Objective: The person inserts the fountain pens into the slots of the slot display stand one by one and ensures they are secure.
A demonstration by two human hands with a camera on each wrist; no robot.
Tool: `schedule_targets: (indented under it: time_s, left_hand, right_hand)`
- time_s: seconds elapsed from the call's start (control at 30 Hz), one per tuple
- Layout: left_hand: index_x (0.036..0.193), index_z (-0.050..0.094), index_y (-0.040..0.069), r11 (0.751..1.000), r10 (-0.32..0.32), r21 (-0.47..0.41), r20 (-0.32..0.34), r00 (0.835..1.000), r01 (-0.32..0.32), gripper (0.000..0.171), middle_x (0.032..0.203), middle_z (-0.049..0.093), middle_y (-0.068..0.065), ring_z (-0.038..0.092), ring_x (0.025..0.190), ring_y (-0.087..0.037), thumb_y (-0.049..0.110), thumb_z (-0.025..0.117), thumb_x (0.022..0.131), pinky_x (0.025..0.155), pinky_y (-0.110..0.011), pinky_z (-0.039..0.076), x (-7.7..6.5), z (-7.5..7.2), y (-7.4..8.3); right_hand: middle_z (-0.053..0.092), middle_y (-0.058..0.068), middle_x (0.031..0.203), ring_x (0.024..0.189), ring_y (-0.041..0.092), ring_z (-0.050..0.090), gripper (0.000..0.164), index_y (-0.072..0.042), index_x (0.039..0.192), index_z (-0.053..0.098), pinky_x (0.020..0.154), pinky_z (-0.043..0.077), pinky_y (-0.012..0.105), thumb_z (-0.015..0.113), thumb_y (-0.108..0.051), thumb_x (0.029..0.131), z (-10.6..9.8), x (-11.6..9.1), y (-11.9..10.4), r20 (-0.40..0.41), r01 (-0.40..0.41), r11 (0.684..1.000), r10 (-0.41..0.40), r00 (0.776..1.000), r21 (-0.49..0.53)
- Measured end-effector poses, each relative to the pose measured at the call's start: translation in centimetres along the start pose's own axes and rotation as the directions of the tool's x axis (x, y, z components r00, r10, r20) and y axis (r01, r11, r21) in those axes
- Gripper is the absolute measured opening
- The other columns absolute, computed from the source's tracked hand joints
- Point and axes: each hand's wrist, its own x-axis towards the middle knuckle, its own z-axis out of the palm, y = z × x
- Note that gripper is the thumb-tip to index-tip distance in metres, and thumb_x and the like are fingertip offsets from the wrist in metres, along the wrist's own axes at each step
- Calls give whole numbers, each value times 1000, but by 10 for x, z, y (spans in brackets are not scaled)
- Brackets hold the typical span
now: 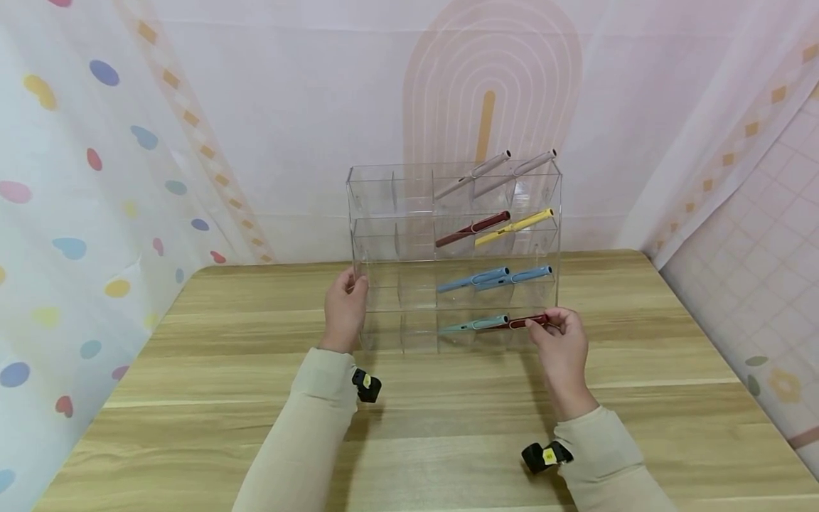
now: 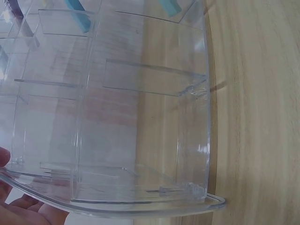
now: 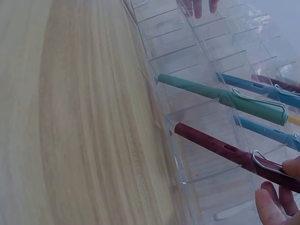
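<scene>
A clear acrylic pen rack (image 1: 350,213) with tiers of compartments stands upright on the table. My left hand (image 1: 344,307) grips its left side panel, thumb on one face and fingers behind, as the left wrist view also shows. At the lowest tier's right end, my right hand (image 1: 563,348) pinches the cap end of a dark red pen (image 3: 215,151). That pen's other end points into the rightmost lower compartment. Beside it a green pen (image 3: 201,91) with a wire clip lies slanted in its own compartment. Fingers of the left hand also show through the rack in the right wrist view.
Higher tiers hold two blue pens (image 1: 473,279), another dark red pen (image 1: 472,229), a yellow pen (image 1: 515,226) and two pale pens (image 1: 527,167), all on the right half. A patterned curtain (image 1: 288,107) hangs behind the wooden table (image 1: 435,434).
</scene>
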Motion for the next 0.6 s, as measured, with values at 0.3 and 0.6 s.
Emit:
schedule_targets:
  time_s: [0.3, 0.6]
  left_hand:
    - [137, 50, 8, 1000, -26, 0, 36, 999, 26, 39, 134, 52, -15, 46, 125, -30, 25, 44, 103, 100, -48, 40, -3, -3, 3]
    - [155, 10, 10, 963, 62, 247, 195, 979, -110, 73, 158, 16, -19, 19, 144, -38, 51, 38, 101, 113, -54, 20, -17, -36, -16]
  right_hand:
    - [51, 8, 114, 94, 7, 53, 40, 5, 124, 43, 75, 46, 10, 64, -1, 89, -16, -8, -6, 73, 6, 998, -2, 997, -55]
    - [47, 19, 137, 123, 25, 47, 57, 1, 143, 35, 95, 43, 29, 55, -28, 98, -61, 0, -13, 202, 210, 911, -145, 969, -354]
